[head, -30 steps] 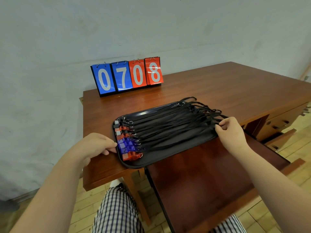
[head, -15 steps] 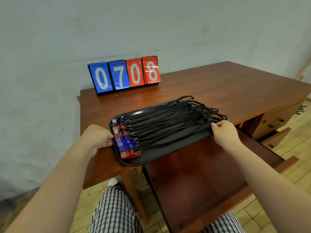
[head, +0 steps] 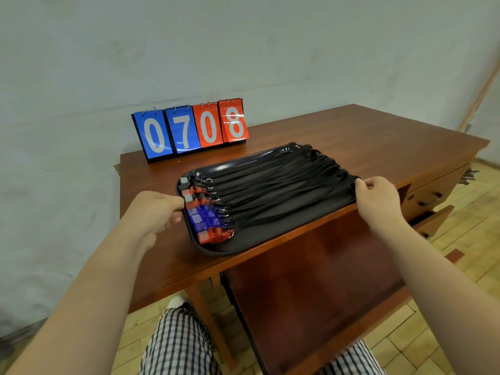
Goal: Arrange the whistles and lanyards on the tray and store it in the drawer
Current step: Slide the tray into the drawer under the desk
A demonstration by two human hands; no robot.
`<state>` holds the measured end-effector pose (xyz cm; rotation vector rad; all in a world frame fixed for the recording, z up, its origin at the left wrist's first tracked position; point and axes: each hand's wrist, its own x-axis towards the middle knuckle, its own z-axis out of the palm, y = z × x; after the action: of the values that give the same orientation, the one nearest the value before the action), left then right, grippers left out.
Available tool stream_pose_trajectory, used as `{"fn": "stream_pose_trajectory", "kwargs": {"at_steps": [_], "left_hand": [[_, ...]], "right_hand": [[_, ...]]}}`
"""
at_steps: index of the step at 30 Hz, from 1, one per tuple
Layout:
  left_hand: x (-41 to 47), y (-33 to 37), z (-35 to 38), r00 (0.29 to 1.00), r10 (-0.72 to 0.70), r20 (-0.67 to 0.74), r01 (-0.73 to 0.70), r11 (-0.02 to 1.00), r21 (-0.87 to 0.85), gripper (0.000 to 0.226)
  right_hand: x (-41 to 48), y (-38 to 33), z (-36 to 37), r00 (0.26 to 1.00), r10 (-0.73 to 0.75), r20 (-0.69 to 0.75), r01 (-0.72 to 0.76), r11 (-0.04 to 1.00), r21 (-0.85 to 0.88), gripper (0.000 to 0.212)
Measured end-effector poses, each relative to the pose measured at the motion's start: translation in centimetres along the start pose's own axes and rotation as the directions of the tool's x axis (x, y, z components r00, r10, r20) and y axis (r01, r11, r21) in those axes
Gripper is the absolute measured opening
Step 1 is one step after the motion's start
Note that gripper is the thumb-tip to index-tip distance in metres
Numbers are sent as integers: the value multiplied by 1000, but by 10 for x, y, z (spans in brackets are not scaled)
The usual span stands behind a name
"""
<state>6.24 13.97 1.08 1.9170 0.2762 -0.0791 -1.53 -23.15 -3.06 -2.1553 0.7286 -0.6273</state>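
We hold the black tray (head: pixel 270 238) lengthwise along the front of the desk (head: pixel 351 136), its long axis running left to right. The whistles (head: pixel 205 212), red and blue, line its left end, and the black lanyards (head: pixel 284 190) stretch rightward. Below the desk edge an open drawer (head: pixel 324 280) juts toward us. A flip scoreboard (head: pixel 189 128) reading 0708 stands by the pale wall; the floor is wood. Our left hand (head: pixel 157 212) grips the tray's left rim beside the whistles, and our right hand (head: pixel 378 201) clasps the right rim at the lanyard loops.
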Motion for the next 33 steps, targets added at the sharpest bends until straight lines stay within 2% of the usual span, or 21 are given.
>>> {"fn": "stream_pose_trajectory", "kwargs": {"at_steps": [3,7,10,16,23,29,33], "left_hand": [[-6,20,2,997,60,45,-59,998,-21,16],[-19,39,8,990,116,76,-116,993,-13,16],[-32,48,14,983,145,109,-140,989,-56,15],[-64,48,41,971,164,174,-143,982,-123,16],[-79,25,74,952,134,276,-114,989,-90,13],[-105,-1,97,920,44,390,-22,998,-61,10],[-114,-14,105,913,1,407,14,999,-34,10]], "right_hand": [[2,-7,-22,997,28,-75,-22,996,81,35],[0,-16,-50,987,12,-162,0,997,71,26],[-3,-17,-72,976,22,-219,-3,996,84,26],[-12,8,-107,941,134,-309,-76,979,191,26],[-36,50,-130,930,195,-313,-135,970,201,28],[-58,85,-142,928,241,-285,-214,969,123,27],[-63,100,-145,927,266,-263,-251,964,88,25]]}}
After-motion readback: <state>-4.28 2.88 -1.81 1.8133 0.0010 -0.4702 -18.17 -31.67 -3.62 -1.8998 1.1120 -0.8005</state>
